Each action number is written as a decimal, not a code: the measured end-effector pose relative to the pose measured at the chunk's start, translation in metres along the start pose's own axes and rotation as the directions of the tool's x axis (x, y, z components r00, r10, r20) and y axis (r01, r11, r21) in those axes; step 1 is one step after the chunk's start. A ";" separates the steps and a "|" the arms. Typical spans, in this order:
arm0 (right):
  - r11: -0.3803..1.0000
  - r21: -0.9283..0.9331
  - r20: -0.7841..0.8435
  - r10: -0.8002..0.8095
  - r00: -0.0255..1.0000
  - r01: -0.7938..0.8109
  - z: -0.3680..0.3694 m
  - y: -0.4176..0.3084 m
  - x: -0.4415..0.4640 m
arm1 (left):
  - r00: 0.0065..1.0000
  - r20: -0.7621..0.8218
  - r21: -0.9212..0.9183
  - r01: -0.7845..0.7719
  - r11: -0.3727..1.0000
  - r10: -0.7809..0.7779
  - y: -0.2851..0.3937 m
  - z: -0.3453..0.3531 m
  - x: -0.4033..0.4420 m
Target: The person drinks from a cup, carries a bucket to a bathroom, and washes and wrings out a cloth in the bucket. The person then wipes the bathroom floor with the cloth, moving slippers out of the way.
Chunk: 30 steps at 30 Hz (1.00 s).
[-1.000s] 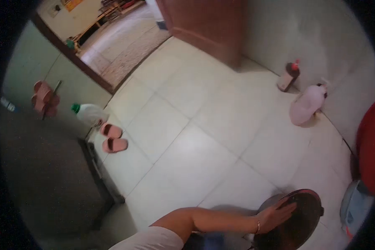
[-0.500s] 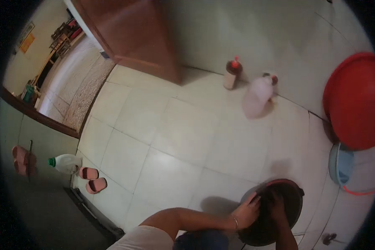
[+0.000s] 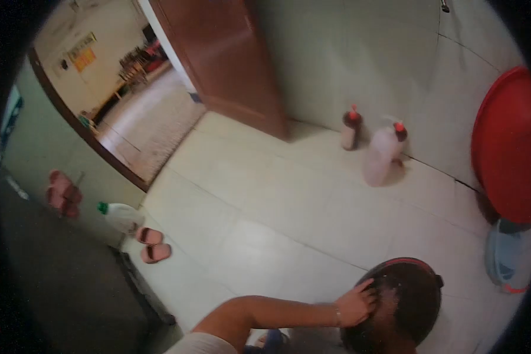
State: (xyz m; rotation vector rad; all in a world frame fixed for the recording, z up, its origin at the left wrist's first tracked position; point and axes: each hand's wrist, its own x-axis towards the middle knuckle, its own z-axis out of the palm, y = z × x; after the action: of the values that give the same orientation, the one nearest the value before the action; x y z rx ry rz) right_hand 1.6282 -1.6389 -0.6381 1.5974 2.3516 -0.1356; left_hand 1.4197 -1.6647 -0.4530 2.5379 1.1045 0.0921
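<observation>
At the lower right, a dark round basin (image 3: 418, 272) with a reddish stripe along its rim stands on the floor. My left hand (image 3: 356, 307), a bracelet at its wrist, is at the basin's left side with its fingers curled in over the edge. What those fingers grip is hidden. My right hand (image 3: 388, 310) is inside the basin, smeared by motion, and its fingers cannot be made out. The basin's contents are too dark to tell.
Near the wall stand a pump bottle (image 3: 350, 133) and a pale pink jug (image 3: 380, 158). A red tub (image 3: 507, 141) leans at right above a blue basin (image 3: 504, 253). Pink slippers (image 3: 156, 253) and a white bottle (image 3: 123, 217) are at left, near the doorway. A brown door (image 3: 230, 65) stands ajar.
The view has tilted, so the room appears shifted rightward and more of the doorway shows. Both hands stay at the basin; the right one has moved within it and is blurred.
</observation>
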 end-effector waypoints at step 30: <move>0.525 0.848 -0.314 0.387 0.867 0.073 -0.232 -0.034 -0.094 | 0.953 0.282 -0.698 0.128 -0.705 -0.107 -0.026 0.091 0.097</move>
State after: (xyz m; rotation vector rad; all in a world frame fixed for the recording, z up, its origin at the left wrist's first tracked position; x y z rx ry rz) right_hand 1.5852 -1.6799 -0.3930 2.5308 2.6242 -1.1491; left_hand 1.4869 -1.6066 -0.5556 0.2439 0.5326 0.6957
